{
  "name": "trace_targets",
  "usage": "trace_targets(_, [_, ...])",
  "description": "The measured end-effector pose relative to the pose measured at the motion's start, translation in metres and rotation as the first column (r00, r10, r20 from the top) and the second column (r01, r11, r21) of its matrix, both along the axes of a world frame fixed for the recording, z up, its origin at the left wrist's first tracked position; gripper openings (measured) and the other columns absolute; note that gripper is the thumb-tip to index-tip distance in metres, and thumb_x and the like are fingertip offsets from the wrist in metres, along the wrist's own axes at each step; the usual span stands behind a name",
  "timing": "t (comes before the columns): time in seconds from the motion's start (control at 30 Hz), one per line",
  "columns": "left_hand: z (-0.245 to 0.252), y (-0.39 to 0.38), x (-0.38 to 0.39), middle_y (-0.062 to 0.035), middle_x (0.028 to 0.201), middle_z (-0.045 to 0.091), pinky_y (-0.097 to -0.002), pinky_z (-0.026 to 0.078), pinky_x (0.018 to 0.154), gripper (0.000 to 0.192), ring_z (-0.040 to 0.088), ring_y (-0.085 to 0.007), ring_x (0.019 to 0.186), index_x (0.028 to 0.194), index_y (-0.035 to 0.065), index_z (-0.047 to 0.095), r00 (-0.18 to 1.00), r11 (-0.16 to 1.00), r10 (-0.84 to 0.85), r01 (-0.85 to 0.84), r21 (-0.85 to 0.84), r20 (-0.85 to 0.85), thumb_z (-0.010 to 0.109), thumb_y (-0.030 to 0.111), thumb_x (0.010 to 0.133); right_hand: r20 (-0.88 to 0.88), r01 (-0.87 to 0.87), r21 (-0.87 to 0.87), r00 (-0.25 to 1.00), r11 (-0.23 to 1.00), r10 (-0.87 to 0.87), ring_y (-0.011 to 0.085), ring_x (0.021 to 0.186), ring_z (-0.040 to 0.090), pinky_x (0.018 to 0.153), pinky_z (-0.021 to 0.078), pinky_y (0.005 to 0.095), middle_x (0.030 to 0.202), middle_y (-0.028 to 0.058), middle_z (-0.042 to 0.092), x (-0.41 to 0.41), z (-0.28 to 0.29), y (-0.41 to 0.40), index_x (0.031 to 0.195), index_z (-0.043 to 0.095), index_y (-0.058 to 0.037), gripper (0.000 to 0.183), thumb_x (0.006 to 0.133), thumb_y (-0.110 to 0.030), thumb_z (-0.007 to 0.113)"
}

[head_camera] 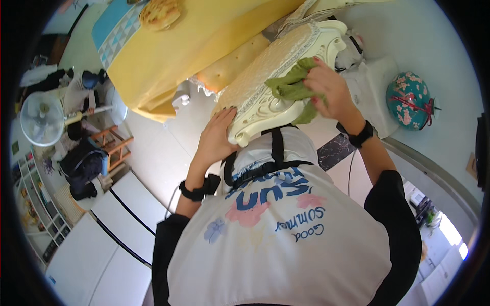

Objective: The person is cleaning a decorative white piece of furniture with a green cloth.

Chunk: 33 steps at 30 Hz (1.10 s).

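Before me stands a chair with a cream carved backrest frame and a quilted beige panel. At the left end of the frame my left hand grips the corner, its fingers lying over the upholstered side. My right hand is closed on a crumpled green cloth, which lies against the carved top rail toward the right end. Part of the cloth hangs below that hand, over the rail's near side. The palm side of the right hand is hidden.
A table with a yellow tablecloth stands beyond the chair, bearing a round flatbread-like thing. Another orange-tan seat cushion shows beneath it. A teal floral lantern is at right; an electric fan and wooden stool at left.
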<state>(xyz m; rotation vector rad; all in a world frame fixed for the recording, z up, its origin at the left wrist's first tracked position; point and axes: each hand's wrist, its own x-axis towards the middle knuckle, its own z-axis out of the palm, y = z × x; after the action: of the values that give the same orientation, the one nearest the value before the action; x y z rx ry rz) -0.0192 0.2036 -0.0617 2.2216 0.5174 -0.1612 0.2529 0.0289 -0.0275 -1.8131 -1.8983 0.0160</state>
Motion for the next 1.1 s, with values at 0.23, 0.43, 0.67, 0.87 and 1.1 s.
trace_targets(0.23, [0.003,-0.006,0.01,-0.0152,0.124,0.049,-0.0363,0.036,0.097,0.074,0.044,-0.0326,0.116,0.124,0.0067,0.045,0.998,0.995,0.051,-0.047,-0.083,0.048,0.075,0.016,0.057,0.287,0.251,0.001,0.927,0.968,-0.241,0.0279,0.081,0.057,0.103,0.0245,0.0483,0.084,0.0104,0.06,0.094,-0.022,0.023,0.078,0.059,-0.0023,0.021,0.082,-0.02,0.05])
trace_targets(0.43, [0.001,-0.005,0.011,-0.0111,0.129,0.045,-0.0326,0.036,0.098,0.085,0.044,-0.0289,0.117,0.132,0.0109,0.038,0.998,0.991,0.051,-0.045,-0.127,0.039,0.074,0.008,0.055,-0.228,0.058,-0.242,0.967,0.969,-0.115,0.0368,0.055,0.051,0.055,0.0402,0.0442,0.054,0.0183,0.051,0.041,-0.016,0.03,0.058,0.055,-0.0007,0.052,0.089,-0.04,0.04])
trace_targets(0.67, [-0.006,-0.002,0.004,-0.0101,0.13,0.045,-0.0308,0.034,0.1,0.092,0.044,-0.0256,0.117,0.133,0.0105,0.038,0.994,0.974,0.109,-0.1,-0.201,0.032,0.073,0.002,0.048,-0.048,-0.023,-0.451,0.999,0.892,0.001,0.036,0.055,0.052,0.053,0.0397,0.0445,0.055,0.0192,0.051,0.073,-0.006,0.038,0.059,0.056,0.0,0.049,0.086,-0.04,0.045])
trace_targets(0.87, [0.0,-0.004,-0.004,-0.0077,0.125,0.049,-0.0299,0.035,0.098,0.093,0.048,-0.0234,0.113,0.133,0.0138,0.038,0.994,0.989,0.109,-0.111,-0.102,-0.031,0.076,0.003,0.049,-0.474,-0.076,-0.187,0.88,0.979,-0.022,0.0308,0.055,0.048,0.052,0.0364,0.0382,0.058,0.0166,0.049,0.023,0.0,0.016,0.064,0.053,0.0036,0.035,0.085,-0.023,0.052])
trace_targets(1.1, [-0.006,-0.015,-0.017,-0.0133,0.121,0.052,-0.0339,0.042,0.09,0.072,0.048,-0.0285,0.113,0.127,0.0156,0.046,0.963,0.937,0.25,-0.267,0.227,0.1,0.074,0.014,0.061,-0.545,0.1,0.347,0.831,0.933,0.113,0.0237,0.072,0.054,0.066,0.0415,0.0325,0.081,0.0125,0.061,0.032,-0.035,0.006,0.091,0.062,0.0009,0.024,0.083,-0.019,0.053])
